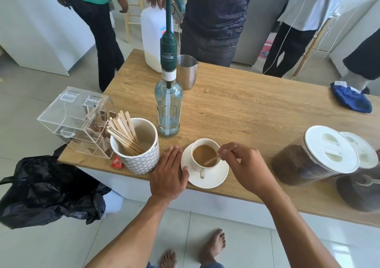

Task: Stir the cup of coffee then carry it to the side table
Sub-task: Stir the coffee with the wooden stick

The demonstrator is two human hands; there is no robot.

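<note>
A white cup (195, 166) full of light brown coffee stands on a white saucer (218, 177) near the front edge of the wooden table (246, 111). My right hand (240, 165) pinches a thin wooden stir stick (213, 160) whose lower end dips into the coffee. My left hand (169, 175) lies flat on the table just left of the saucer, fingers together, its thumb touching the saucer's rim.
A patterned pot of wooden sticks (136, 146), a clear acrylic box (76, 121), a pump bottle (168, 103), a steel jug (186, 71) and a milk canister (154, 39) stand left and behind. Two lidded coffee jars (314, 156) sit right. Several people stand beyond the table. A black bag (45, 189) hangs left.
</note>
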